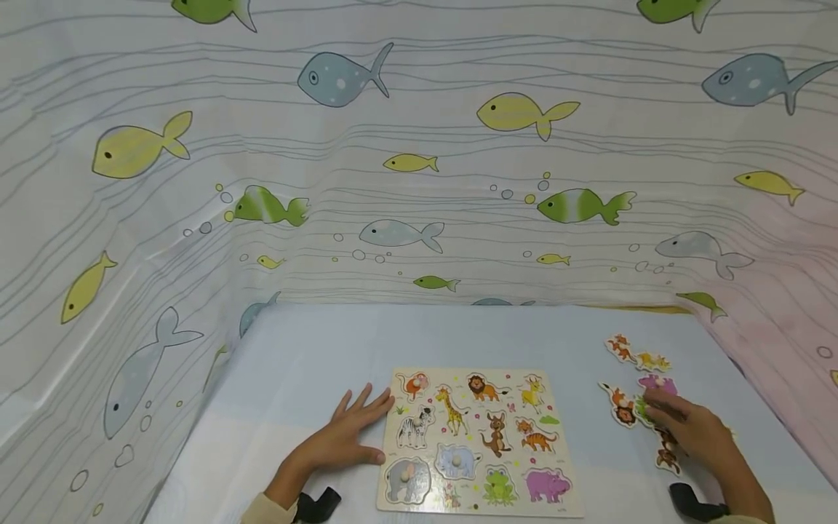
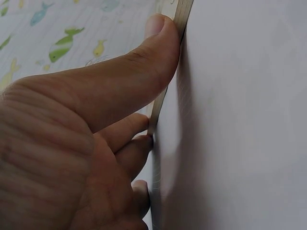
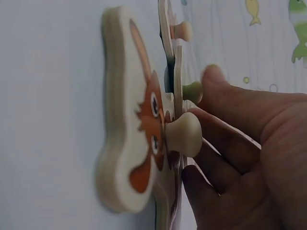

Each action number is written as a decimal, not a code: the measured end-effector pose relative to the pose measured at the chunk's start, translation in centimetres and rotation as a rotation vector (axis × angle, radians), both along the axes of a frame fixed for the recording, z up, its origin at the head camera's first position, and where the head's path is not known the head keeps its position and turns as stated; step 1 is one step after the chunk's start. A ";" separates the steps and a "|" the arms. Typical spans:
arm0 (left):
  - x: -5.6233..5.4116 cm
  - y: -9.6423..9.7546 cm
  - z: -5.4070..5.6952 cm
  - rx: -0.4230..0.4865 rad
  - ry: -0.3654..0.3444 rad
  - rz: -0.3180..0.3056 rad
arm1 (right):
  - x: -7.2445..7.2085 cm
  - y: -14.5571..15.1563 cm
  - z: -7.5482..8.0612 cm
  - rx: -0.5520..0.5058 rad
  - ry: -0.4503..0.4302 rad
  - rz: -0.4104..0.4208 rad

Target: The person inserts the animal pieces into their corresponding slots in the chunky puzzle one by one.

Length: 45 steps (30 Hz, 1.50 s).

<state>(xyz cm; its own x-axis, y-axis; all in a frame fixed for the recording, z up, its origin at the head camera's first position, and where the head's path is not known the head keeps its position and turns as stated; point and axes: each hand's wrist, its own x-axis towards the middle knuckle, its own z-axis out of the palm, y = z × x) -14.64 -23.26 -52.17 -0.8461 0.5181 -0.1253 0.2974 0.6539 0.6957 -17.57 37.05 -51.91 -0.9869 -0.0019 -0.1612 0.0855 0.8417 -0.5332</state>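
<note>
My left hand [image 1: 347, 433] lies with spread fingers at the left edge of a wooden animal puzzle board [image 1: 567, 502]. In the left wrist view the thumb [image 2: 160, 38] and fingertips touch the board's edge. Knobbed elephant [image 1: 419, 489] and blue-grey rhino-like [image 1: 445, 460] pieces sit in the board. Over a cluster of loose pieces, my right hand [image 1: 697, 433] pinches the green knob [image 3: 193, 92] of a green puzzle piece [image 1: 641, 413], mostly hidden by the fingers. A brown animal piece [image 3: 153, 129] with a plain wooden knob stands nearest in the right wrist view.
Around the right hand lie a purple hippo piece [image 1: 657, 381], a lion piece [image 1: 625, 415], a yellow piece [image 1: 655, 362] and an orange-brown piece [image 1: 619, 347]. The white table [image 1: 314, 349] meets a fish-printed curtain [image 1: 406, 189] at its back and sides.
</note>
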 end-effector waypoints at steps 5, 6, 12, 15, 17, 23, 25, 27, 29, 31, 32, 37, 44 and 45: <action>-0.2 0.1 0.2 -0.006 0.009 -0.007 | 0.4 0.0 -0.6 -0.048 0.085 0.035; -0.2 0.1 0.2 -0.005 0.010 -0.008 | 0.4 0.0 -0.7 -0.039 0.106 0.033; 0.0 0.0 0.2 0.010 -0.004 -0.005 | 0.6 -0.3 -0.4 -0.026 0.121 0.022; 0.2 0.0 0.2 0.014 -0.009 0.002 | 0.7 -0.6 0.1 -0.039 0.153 0.013; 0.3 0.0 0.2 0.015 -0.009 0.004 | 0.9 -1.0 0.4 -0.077 0.196 -0.003; 0.1 0.1 0.0 0.008 -0.005 0.008 | 1.3 -2.5 1.1 -0.308 0.372 -0.009; 0.1 0.1 -0.1 -0.006 -0.001 0.008 | 1.4 -3.1 1.4 -0.360 0.419 0.019; 0.1 0.1 -0.2 -0.017 0.002 0.009 | 1.5 -3.7 1.6 -0.410 0.438 0.057; 0.1 0.1 -0.2 -0.025 0.004 0.009 | 1.6 -4.5 1.8 -0.418 0.451 0.084; 0.1 0.1 -0.2 -0.023 0.006 0.010 | 1.7 -5.2 1.8 -0.428 0.451 0.103; 0.1 0.1 -0.2 -0.020 0.008 0.011 | 1.8 -5.6 1.8 -0.435 0.453 0.110; 0.0 0.0 -0.3 -0.025 0.019 0.011 | 2.4 -7.3 1.7 -0.470 0.452 0.138; 0.0 0.1 -0.4 -0.012 0.014 0.011 | 3.1 -9.1 1.1 -0.471 0.467 0.180; 0.0 0.1 -0.4 -0.011 0.012 0.010 | 3.1 -9.3 1.0 -0.487 0.472 0.196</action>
